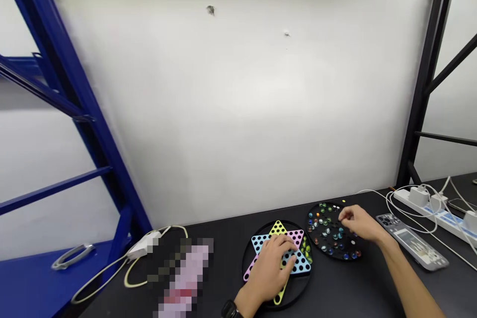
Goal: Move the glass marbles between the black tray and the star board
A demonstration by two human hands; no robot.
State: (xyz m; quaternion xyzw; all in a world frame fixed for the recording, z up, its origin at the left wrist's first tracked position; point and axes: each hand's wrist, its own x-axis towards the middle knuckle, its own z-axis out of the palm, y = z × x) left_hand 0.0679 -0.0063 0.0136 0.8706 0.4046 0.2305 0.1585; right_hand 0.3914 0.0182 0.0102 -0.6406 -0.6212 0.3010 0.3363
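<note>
My left hand lies over a star-shaped Chinese checkers board with yellow, pink and light blue points. Its fingers are stretched out and cover the star's middle. Green marbles lie in the round black base under the board's right edge. Over a round black tray of mixed coloured glass marbles is my right hand, at the tray's right side. The right fingertips are pinched together, and whatever they hold is hidden or too small to make out.
A phone lies right of the tray, beside a white power strip with plugs and loose cables. On the left are another white socket with a cable and a blurred pink object. A white wall stands behind.
</note>
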